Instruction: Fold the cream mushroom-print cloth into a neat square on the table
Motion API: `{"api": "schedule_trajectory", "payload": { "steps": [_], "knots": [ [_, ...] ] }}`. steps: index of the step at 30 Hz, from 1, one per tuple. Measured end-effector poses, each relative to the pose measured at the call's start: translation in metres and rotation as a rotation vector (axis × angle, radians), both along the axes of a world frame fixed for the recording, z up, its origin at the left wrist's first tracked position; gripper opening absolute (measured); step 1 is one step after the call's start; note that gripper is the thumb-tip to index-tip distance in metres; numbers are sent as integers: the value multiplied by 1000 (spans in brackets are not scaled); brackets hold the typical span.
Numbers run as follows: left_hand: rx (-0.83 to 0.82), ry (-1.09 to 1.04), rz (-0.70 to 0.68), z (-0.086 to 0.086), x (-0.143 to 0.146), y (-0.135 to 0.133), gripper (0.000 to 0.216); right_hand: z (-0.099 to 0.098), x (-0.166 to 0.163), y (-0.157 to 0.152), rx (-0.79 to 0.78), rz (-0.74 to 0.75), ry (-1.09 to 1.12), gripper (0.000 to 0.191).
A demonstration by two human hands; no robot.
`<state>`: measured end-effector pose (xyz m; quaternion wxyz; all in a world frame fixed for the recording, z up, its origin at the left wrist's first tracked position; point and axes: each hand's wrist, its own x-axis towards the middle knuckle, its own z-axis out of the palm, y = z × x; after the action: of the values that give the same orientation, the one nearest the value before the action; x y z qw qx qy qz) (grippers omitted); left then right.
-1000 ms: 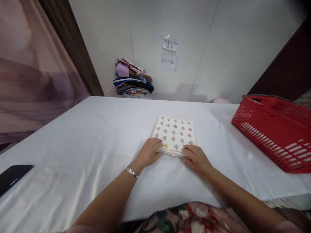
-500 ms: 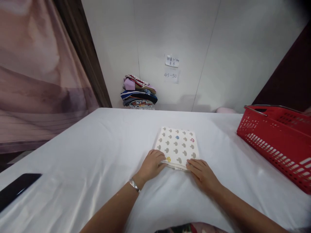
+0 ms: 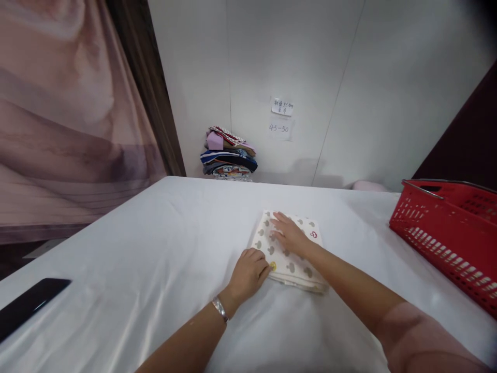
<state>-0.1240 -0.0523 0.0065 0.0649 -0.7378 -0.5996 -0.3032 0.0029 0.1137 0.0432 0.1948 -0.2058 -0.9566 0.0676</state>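
The right hand (image 3: 289, 234) is lying flat and open, palm down, pressing on the far part of the folded mushroom-print cloth (image 3: 298, 269). The left hand (image 3: 250, 269) is sitting with fingers curled at the cloth's near-left corner, touching it, though honestly it's hard to tell if it's actually pinching. The cloth is lying mid-table on the white table (image 3: 155, 248), nothing crowding it. The red basket (image 3: 435, 228) is sitting well off to the right, a dark phone (image 3: 31, 305) is lying far left, and a stack of folded clothes (image 3: 229, 158) is sitting against the wall.

Left hand (image 3: 248, 272) curled, right hand (image 3: 289, 235) flat, forearms outstretched.
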Motion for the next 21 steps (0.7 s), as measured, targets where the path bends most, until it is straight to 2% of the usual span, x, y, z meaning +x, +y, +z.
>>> {"api": "schedule_trajectory", "payload": {
  "steps": [4,7,12,17,21],
  "knots": [
    [-11,-35,8,-2,0,1,24,-22,-27,21,-71,-130,-223,53],
    [-17,-57,14,-4,0,2,24,-29,-31,27,-127,-148,-296,56],
    [-38,-83,7,-5,0,3,24,-30,-38,36,-136,-199,-260,61],
    [-59,-107,11,-3,0,2,20,-35,-43,44,-152,-225,-329,64],
    [-72,-106,20,-3,1,1,20,-25,-35,59,-173,-200,-343,59]
  ]
}}
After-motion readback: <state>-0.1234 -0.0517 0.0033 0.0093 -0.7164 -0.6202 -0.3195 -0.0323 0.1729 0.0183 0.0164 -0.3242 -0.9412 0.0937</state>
